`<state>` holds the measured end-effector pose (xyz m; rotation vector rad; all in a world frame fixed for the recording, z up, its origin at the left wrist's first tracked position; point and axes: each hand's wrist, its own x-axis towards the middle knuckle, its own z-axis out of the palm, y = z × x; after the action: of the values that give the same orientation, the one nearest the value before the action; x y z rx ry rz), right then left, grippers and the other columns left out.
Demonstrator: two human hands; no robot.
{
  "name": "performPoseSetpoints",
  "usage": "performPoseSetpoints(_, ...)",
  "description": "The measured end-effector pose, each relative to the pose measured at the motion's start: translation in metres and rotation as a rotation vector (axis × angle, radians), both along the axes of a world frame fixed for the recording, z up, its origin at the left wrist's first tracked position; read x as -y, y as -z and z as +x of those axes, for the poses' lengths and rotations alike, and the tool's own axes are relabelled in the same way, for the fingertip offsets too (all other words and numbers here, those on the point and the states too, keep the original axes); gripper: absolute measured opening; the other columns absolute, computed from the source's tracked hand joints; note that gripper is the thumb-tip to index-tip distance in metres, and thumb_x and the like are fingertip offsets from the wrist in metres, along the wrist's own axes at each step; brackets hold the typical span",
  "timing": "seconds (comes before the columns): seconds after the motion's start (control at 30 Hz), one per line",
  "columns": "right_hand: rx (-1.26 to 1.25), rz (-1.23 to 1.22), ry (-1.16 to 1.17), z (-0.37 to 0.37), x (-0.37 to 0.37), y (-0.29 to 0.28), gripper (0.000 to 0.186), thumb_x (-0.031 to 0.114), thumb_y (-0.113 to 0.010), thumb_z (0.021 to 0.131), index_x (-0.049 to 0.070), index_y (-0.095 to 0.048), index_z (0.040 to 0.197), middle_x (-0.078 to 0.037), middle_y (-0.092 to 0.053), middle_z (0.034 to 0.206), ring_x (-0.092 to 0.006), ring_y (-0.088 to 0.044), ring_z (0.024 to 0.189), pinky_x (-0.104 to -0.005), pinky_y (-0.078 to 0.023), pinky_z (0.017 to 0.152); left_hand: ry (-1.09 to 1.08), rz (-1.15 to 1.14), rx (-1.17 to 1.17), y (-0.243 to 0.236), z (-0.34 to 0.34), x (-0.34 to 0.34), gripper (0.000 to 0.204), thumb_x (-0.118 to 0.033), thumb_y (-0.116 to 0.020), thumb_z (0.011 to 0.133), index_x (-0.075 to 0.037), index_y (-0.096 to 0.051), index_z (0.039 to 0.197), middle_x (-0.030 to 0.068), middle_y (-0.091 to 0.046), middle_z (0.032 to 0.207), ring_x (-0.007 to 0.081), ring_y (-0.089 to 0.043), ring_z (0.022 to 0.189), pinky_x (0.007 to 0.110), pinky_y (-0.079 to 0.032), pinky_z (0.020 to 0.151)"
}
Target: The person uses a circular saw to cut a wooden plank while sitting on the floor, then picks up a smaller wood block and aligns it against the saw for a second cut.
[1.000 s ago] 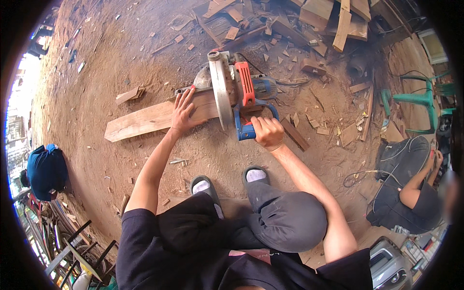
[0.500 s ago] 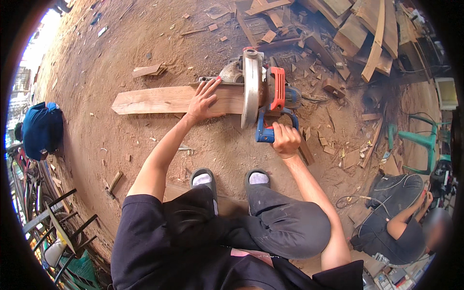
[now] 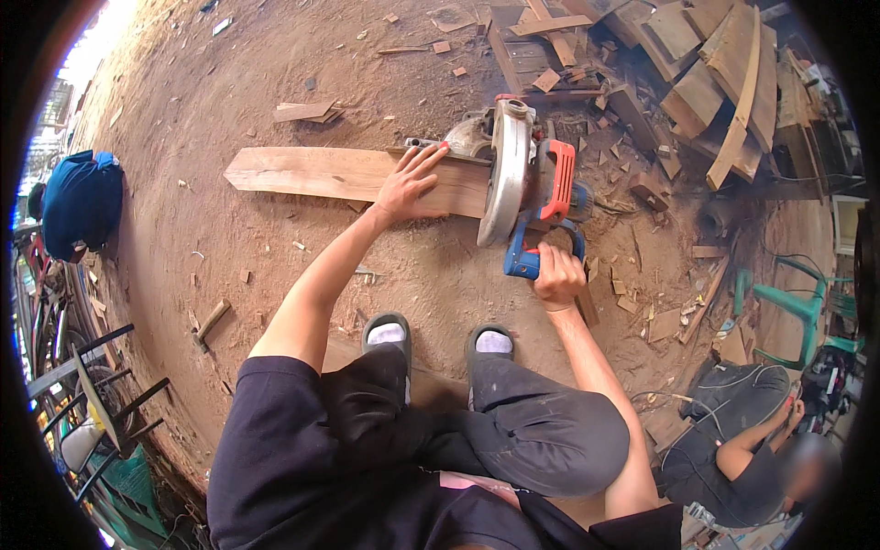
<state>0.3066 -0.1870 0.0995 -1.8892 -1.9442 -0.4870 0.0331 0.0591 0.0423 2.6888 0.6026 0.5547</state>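
Note:
My left hand [image 3: 406, 188] lies on a light wooden plank [image 3: 302, 170], fingers apart and fingertips at the metal guide along its far edge. A circular saw with a silver guard [image 3: 504, 179] and an orange-red and blue body stands across the plank's right part. My right hand [image 3: 559, 273] is closed round its blue rear handle [image 3: 522, 249], to the lower right of the guard. The guard hides the blade. My feet in dark slides [image 3: 385, 330] are on the dirt below the plank.
Piled boards [image 3: 697, 101] and scattered offcuts lie at the upper right. A green plastic chair [image 3: 802, 307] stands right. A co-worker [image 3: 742, 458] crouches at lower right among cords. A blue cloth bundle [image 3: 78, 206], a hammer [image 3: 213, 321] and a metal rack [image 3: 96, 385] are at left.
My view has turned, so the saw, plank and both hands appear farther right and the plank looks more level, now tilting slightly down rightward. My hands keep their places on plank and handle.

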Motion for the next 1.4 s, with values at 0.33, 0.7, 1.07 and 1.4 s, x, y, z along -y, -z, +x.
performPoseSetpoints(0.33, -0.002, -0.006, -0.013, 0.001, 0.0, 0.005, 0.02, 0.013, -0.059, 0.083, 0.008, -0.069, 0.099, -0.002, -0.066, 0.078, -0.0207, -0.064, 0.067, -0.0355, -0.046, 0.06, 0.004, -0.005, 0.023, 0.005, -0.002, -0.003, 0.052, -0.05, -0.086, 0.073, -0.006, -0.06, 0.084, 0.0152, -0.034, 0.166, 0.0348, -0.028, 0.154, 0.053, -0.022, 0.126)
performPoseSetpoints(0.7, 0.015, -0.026, -0.012, 0.002, 0.002, 0.007, 0.02, 0.015, -0.059, 0.084, 0.008, -0.069, 0.1, -0.003, -0.069, 0.081, -0.02, -0.067, 0.07, -0.0353, -0.047, 0.061, -0.005, -0.006, 0.039, 0.011, -0.002, -0.004, 0.053, -0.052, -0.085, 0.071, -0.006, -0.061, 0.083, 0.0135, -0.033, 0.167, 0.0337, -0.028, 0.154, 0.054, -0.022, 0.126)
performPoseSetpoints(1.07, 0.021, -0.03, -0.029, 0.002, 0.002, 0.007, 0.022, 0.018, -0.061, 0.084, 0.006, -0.069, 0.101, -0.004, -0.067, 0.079, -0.0222, -0.067, 0.069, -0.0374, -0.049, 0.061, 0.002, -0.021, 0.047, 0.008, -0.004, -0.003, 0.052, -0.049, -0.086, 0.071, -0.006, -0.058, 0.083, 0.0142, -0.031, 0.168, 0.0343, -0.027, 0.155, 0.053, -0.021, 0.126)
performPoseSetpoints(1.4, 0.041, -0.047, -0.018, 0.0, 0.002, 0.008, 0.021, 0.018, -0.06, 0.084, 0.007, -0.068, 0.1, -0.005, -0.064, 0.075, -0.023, -0.066, 0.067, -0.0369, -0.049, 0.061, -0.001, -0.021, 0.048, 0.013, -0.005, -0.005, 0.054, -0.049, -0.087, 0.069, -0.007, -0.056, 0.082, 0.0139, -0.032, 0.167, 0.0349, -0.028, 0.154, 0.054, -0.021, 0.127)
